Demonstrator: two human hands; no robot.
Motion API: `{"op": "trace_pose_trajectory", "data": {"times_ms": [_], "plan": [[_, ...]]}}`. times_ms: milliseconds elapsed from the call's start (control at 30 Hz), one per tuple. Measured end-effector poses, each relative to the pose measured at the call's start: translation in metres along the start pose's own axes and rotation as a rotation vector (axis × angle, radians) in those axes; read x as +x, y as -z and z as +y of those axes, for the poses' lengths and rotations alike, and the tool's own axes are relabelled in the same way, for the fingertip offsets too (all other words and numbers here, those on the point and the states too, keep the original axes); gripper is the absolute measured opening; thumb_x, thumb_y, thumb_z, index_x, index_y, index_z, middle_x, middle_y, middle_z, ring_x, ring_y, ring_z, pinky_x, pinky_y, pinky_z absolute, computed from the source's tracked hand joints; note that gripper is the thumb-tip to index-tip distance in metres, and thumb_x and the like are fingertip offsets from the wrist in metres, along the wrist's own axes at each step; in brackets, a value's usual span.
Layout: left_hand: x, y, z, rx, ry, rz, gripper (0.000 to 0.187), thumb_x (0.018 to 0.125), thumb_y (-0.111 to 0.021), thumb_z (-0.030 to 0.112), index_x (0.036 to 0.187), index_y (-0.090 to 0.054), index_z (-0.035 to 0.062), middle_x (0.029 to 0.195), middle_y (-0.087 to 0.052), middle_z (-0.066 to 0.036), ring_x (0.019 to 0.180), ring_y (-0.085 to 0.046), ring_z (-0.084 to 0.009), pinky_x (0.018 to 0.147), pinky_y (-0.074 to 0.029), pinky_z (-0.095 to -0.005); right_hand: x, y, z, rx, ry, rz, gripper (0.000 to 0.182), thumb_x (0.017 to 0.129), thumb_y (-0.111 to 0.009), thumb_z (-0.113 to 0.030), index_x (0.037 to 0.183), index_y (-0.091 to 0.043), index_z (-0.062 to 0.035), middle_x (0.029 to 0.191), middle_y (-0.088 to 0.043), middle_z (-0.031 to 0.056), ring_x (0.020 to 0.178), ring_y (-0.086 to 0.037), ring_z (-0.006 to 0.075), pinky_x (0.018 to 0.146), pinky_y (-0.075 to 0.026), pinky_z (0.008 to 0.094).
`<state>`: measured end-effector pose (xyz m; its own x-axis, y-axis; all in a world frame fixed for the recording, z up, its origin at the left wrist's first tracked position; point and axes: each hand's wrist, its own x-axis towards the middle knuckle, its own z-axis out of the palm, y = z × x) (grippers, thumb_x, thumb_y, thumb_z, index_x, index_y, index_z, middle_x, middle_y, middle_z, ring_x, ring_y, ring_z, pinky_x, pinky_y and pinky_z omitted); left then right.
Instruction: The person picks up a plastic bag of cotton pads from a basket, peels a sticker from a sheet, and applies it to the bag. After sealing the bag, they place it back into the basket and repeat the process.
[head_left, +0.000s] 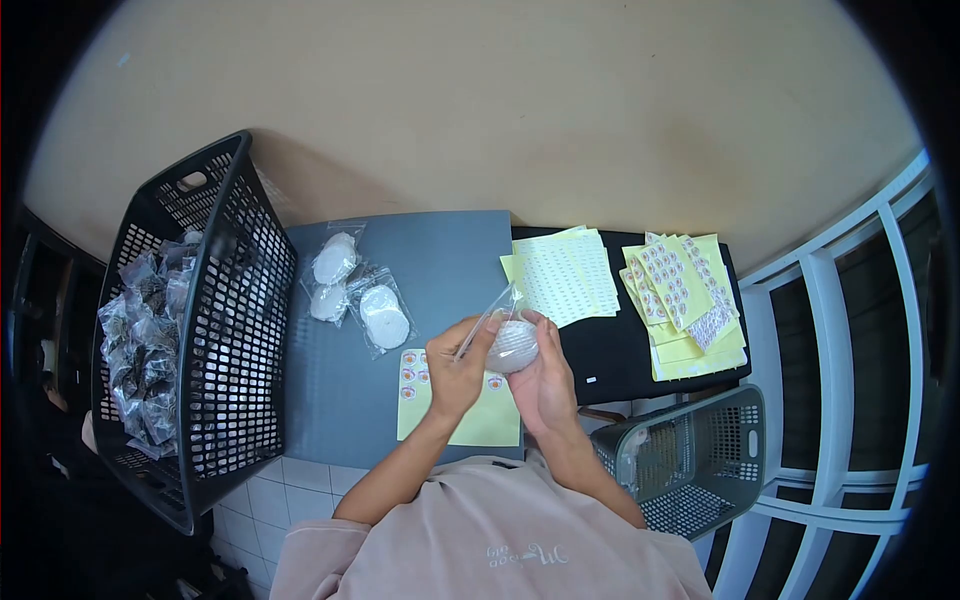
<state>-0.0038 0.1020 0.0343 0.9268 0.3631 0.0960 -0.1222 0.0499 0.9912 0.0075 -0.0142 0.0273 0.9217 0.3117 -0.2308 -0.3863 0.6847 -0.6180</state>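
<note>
Between both hands is a clear plastic bag (512, 346) with a white, ribbed, rounded stack in it, perhaps round pads. My left hand (458, 368) is closed on the bag's left side, and the bag's loose clear edge stands up beside its fingers. From the right, my right hand (548, 385) curls around the white stack, fingers along its side. Below the hands lies a yellow sheet of round stickers (460, 425), partly hidden by my left hand. Further left on the grey table (450, 250) are several bagged white round pads (385, 318).
A tall dark basket (235, 330) at the left holds many clear bags (150, 345). White label sheets (565, 275) and yellow sticker sheets (685, 300) lie on the black surface (600, 350) at right. A grey-green basket (690, 460) stands lower, beside white metal bars (830, 370).
</note>
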Motion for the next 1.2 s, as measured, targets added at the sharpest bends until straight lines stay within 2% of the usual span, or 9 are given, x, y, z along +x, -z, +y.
{"op": "trace_pose_trajectory", "data": {"times_ms": [267,333,533,600,833,933,1067,1133,1200], "plan": [[0.013,0.013,-0.004,0.007,-0.038,-0.125,0.023,0.094,-0.060,0.015,0.099,-0.070,-0.0047,0.085,-0.068,-0.007,0.076,-0.058,-0.0090,0.064,-0.045,-0.0244,0.004,0.009,0.001,0.077,-0.072,-0.077,0.035,0.102,-0.041,-0.035,0.123,-0.046,-0.0067,0.125,-0.050,0.0104,0.116,-0.048,0.0181,0.099,-0.038,0.0396],[0.021,0.021,-0.006,-0.047,-0.040,-0.125,0.023,0.094,-0.060,0.015,0.099,-0.070,-0.0047,0.087,-0.067,-0.007,0.075,-0.057,-0.0086,0.061,-0.044,-0.0243,0.006,0.013,-0.003,-0.518,0.005,-0.060,0.031,0.099,-0.052,-0.026,0.115,-0.056,-0.0008,0.112,-0.059,0.0099,0.103,-0.054,0.0143,0.093,-0.042,0.0324],[0.026,0.040,0.001,0.193,0.151,-0.473,0.019,0.090,-0.066,0.014,0.093,-0.071,-0.0035,0.089,-0.067,-0.007,0.078,-0.059,-0.0081,0.066,-0.047,-0.0227,0.005,0.020,-0.013,-0.746,0.027,-0.111,0.019,0.089,-0.067,-0.012,0.099,-0.068,0.0042,0.084,-0.066,0.0040,0.077,-0.058,0.0084,0.070,-0.047,0.0234],[0.018,0.039,-0.012,-0.041,0.212,-0.414,0.015,0.085,-0.070,0.010,0.094,-0.070,-0.0022,0.090,-0.068,-0.006,0.079,-0.061,-0.0085,0.069,-0.049,-0.0229,0.002,0.023,-0.011,-0.833,-0.046,-0.145,0.018,0.088,-0.067,-0.012,0.096,-0.069,0.0040,0.081,-0.066,0.0028,0.075,-0.057,0.0072,0.068,-0.046,0.0235],[-0.015,0.062,-0.044,0.044,0.238,-0.363,0.014,0.083,-0.073,0.008,0.088,-0.068,-0.0039,0.082,-0.067,-0.005,0.076,-0.059,-0.0077,0.067,-0.048,-0.0236,-0.018,0.042,0.028,-0.729,-0.126,-0.114,0.014,0.087,-0.068,-0.010,0.094,-0.070,0.0029,0.075,-0.065,-0.0010,0.069,-0.053,0.0036,0.061,-0.043,0.0223],[-0.030,0.070,-0.057,-0.010,0.417,-0.353,0.010,0.086,-0.069,0.006,0.088,-0.066,-0.0023,0.082,-0.065,-0.003,0.075,-0.056,-0.0068,0.066,-0.046,-0.0238,-0.019,0.047,0.035,-0.854,-0.067,-0.061,0.014,0.088,-0.067,-0.009,0.090,-0.070,0.0039,0.074,-0.065,0.0007,0.070,-0.054,0.0048,0.062,-0.044,0.0231],[-0.040,0.082,-0.064,0.035,0.385,-0.340,0.009,0.087,-0.068,0.006,0.091,-0.066,-0.0018,0.080,-0.064,-0.001,0.072,-0.054,-0.0055,0.064,-0.044,-0.0229,-0.017,0.059,0.040,-0.831,-0.142,-0.172,0.013,0.091,-0.062,-0.009,0.093,-0.068,0.0033,0.079,-0.066,0.0039,0.074,-0.059,0.0082,0.065,-0.048,0.0248],[-0.037,0.094,-0.068,0.090,0.436,-0.115,0.007,0.088,-0.065,0.002,0.082,-0.065,-0.0008,0.079,-0.064,-0.002,0.076,-0.055,-0.0054,0.065,-0.045,-0.0230,-0.010,0.066,0.030,-0.738,-0.167,-0.198,0.014,0.093,-0.058,-0.009,0.096,-0.065,0.0033,0.085,-0.066,0.0057,0.077,-0.063,0.0119,0.068,-0.054,0.0267],[-0.026,0.113,-0.071,-0.025,0.313,0.045,0.004,0.090,-0.063,0.004,0.087,-0.060,0.0028,0.082,-0.063,-0.003,0.079,-0.058,-0.0073,0.068,-0.048,-0.0238,-0.001,0.072,0.016,-0.748,-0.043,0.023,0.010,0.091,-0.060,-0.007,0.092,-0.064,0.0022,0.080,-0.064,0.0064,0.072,-0.062,0.0116,0.063,-0.053,0.0250]]}}
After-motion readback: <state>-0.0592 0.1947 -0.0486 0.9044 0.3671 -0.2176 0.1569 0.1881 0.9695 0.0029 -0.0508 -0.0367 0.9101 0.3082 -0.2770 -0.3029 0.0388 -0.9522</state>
